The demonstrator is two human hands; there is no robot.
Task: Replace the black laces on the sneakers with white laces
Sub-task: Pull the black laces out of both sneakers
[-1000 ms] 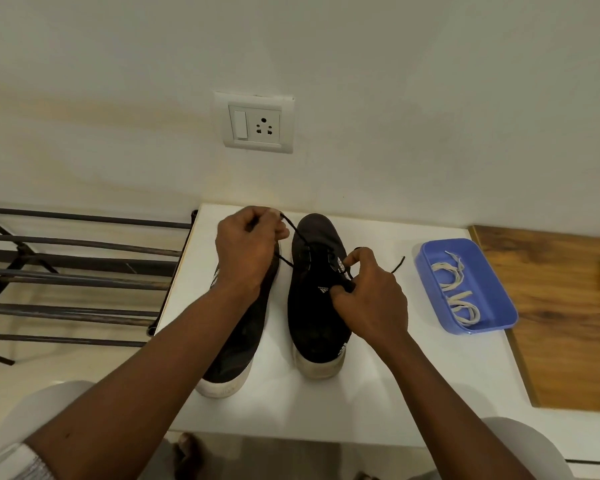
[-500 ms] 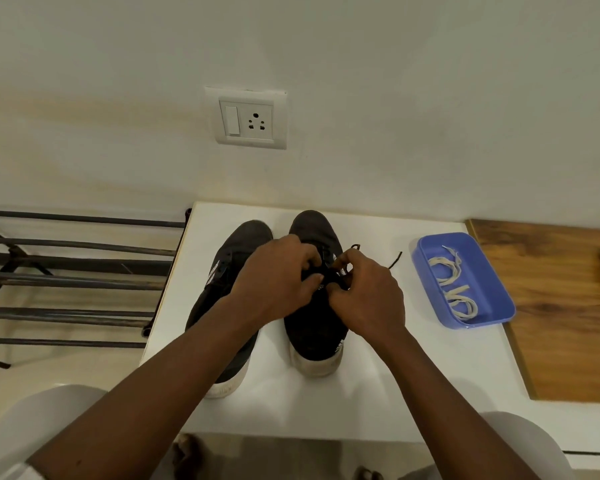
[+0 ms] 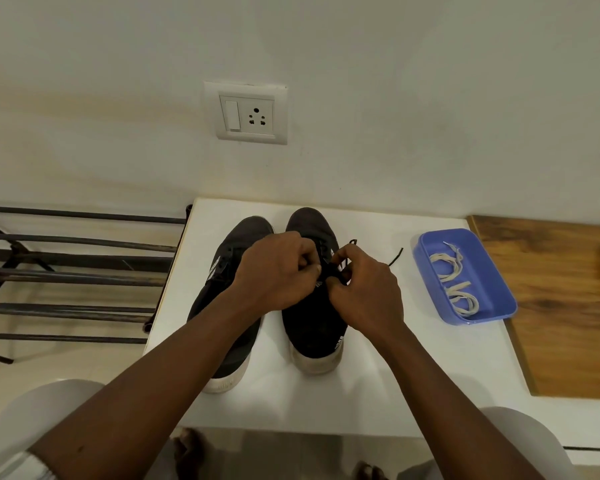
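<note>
My left grip (image 3: 278,271) and right grip (image 3: 368,292) were bare, and so were both forearms along all their visible length. On my left arm a sleeve (image 3: 32,467) showed at the lower corner. It was pale grey-white, with a ribbed knit edge. My trousers (image 3: 35,410) were light, near white, and smooth over both knees. Lower down, my toes (image 3: 187,448) were bare too.

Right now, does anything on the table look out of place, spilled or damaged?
Nothing is spilled or damaged. The left sneaker lies slanted and nearer the front edge of the table than the right sneaker. One end of the black lace trails loose on the table beside the right sneaker.
</note>
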